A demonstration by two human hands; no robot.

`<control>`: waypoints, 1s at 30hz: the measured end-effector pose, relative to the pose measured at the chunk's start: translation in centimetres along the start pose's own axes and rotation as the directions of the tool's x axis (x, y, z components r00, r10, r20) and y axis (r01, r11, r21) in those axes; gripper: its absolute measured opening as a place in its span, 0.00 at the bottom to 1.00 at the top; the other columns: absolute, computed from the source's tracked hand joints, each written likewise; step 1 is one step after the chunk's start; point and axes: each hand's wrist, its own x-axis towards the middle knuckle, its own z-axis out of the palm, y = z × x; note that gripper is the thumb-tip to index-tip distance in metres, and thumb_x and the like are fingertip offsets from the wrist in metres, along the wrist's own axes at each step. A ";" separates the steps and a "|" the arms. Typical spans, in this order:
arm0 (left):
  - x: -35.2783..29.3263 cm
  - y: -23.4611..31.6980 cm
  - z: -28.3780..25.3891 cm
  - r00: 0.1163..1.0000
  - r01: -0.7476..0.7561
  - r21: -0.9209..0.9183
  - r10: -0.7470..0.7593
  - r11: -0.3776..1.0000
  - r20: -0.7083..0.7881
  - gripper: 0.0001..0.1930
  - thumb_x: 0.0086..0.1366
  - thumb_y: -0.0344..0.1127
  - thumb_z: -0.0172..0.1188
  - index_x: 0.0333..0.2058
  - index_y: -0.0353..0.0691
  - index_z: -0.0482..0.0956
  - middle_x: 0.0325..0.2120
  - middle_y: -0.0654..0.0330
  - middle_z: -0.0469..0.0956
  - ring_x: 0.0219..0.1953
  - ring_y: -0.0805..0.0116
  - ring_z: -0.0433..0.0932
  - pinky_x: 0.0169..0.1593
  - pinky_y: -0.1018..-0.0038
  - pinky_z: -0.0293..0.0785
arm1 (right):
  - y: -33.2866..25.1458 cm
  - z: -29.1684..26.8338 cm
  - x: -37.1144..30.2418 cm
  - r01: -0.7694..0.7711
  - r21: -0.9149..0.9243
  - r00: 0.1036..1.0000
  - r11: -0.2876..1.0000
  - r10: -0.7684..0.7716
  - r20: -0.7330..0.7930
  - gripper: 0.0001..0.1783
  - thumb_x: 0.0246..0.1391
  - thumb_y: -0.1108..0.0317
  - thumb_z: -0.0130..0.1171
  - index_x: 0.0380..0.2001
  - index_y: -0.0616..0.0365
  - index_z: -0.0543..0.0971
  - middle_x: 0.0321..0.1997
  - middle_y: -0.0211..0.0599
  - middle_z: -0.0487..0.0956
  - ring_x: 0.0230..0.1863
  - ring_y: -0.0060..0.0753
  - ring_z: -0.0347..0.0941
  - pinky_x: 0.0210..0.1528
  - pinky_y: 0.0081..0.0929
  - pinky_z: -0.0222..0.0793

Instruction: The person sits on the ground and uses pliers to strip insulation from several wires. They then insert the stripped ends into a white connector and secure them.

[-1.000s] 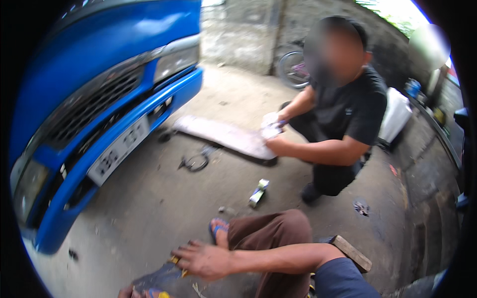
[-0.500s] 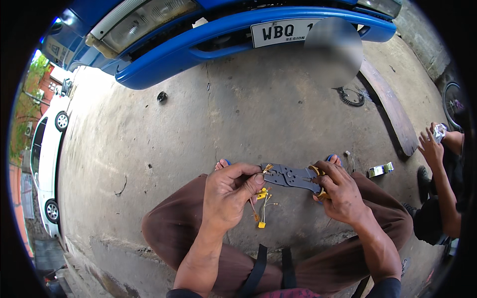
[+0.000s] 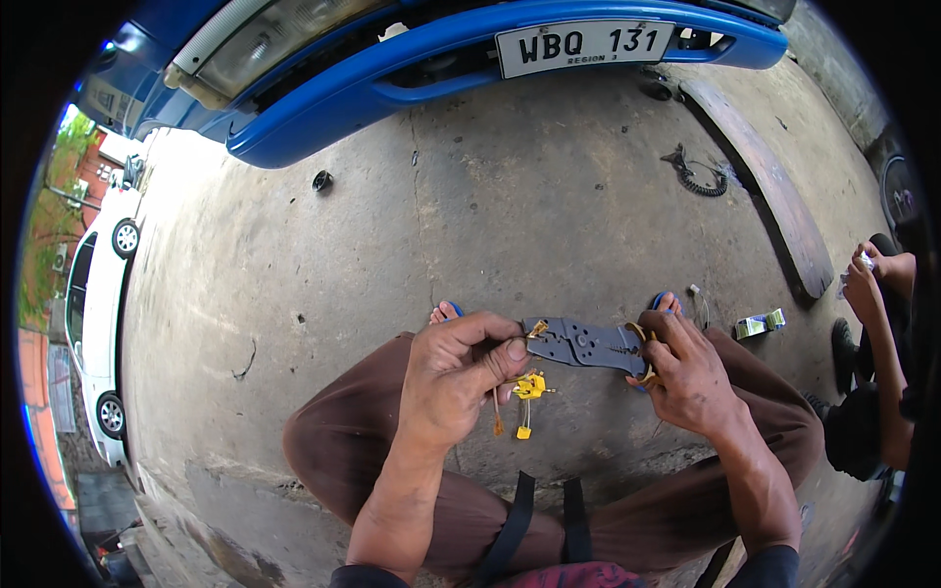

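Note:
My right hand (image 3: 689, 370) grips the yellow handles of dark grey crimping pliers (image 3: 585, 343), held level over the gap between my knees. At the jaw tips sits a small brass-coloured terminal (image 3: 538, 330). My left hand (image 3: 453, 377) pinches the wire with this terminal between thumb and fingers; most of the wire is hidden by the hand. Below the left fingers is a yellow connector (image 3: 530, 386) with thin wires and a smaller yellow plug (image 3: 523, 432) hanging lower. Another wire end with a brown terminal (image 3: 498, 425) dangles beside them.
A blue vehicle bumper (image 3: 431, 83) spans the far side. On the concrete lie a coiled black cable (image 3: 701, 184), a long board (image 3: 769, 186), a small box (image 3: 760, 323) and a round black part (image 3: 322, 181). A co-worker's hands (image 3: 865, 279) are at the right; a white car (image 3: 98, 314) stands left.
The pliers and both hands have shifted slightly right in the picture. The hanging yellow connectors have swung and turned. The co-worker's hands at the right have come closer together.

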 end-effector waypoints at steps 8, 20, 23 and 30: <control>-0.1 -0.7 0.8 0.984 -0.109 0.160 0.129 0.981 -0.121 0.08 0.70 0.28 0.67 0.42 0.28 0.83 0.25 0.58 0.81 0.21 0.78 0.77 0.28 0.79 0.80 | -0.2 0.1 -0.1 -0.011 -0.017 0.999 1.000 0.010 -0.030 0.22 0.36 0.79 0.69 0.40 0.64 0.76 0.55 0.47 0.74 0.55 0.50 0.74 0.56 0.46 0.70; -0.1 -1.5 0.9 0.965 -0.182 0.215 0.216 0.959 -0.146 0.07 0.69 0.26 0.67 0.41 0.28 0.82 0.28 0.54 0.84 0.23 0.74 0.82 0.24 0.81 0.77 | -0.5 0.3 -0.4 -0.010 -0.048 1.000 0.999 0.010 0.009 0.22 0.36 0.78 0.69 0.39 0.64 0.76 0.51 0.46 0.74 0.51 0.49 0.74 0.53 0.42 0.72; -0.2 -1.5 1.0 0.960 -0.171 0.229 0.215 0.958 -0.181 0.06 0.69 0.25 0.67 0.41 0.29 0.83 0.27 0.58 0.84 0.23 0.78 0.79 0.26 0.83 0.73 | -0.8 0.4 -0.5 -0.023 -0.043 1.000 0.999 0.022 -0.007 0.22 0.36 0.77 0.69 0.39 0.65 0.76 0.50 0.46 0.74 0.50 0.49 0.74 0.53 0.43 0.73; 0.2 -2.4 1.4 0.914 -0.247 0.253 0.311 0.935 -0.259 0.04 0.68 0.23 0.68 0.39 0.30 0.84 0.25 0.63 0.84 0.23 0.82 0.77 0.31 0.85 0.69 | -2.4 0.5 -0.7 -0.068 -0.029 0.998 0.997 0.068 0.009 0.23 0.37 0.76 0.69 0.41 0.67 0.76 0.53 0.51 0.73 0.51 0.52 0.75 0.56 0.45 0.73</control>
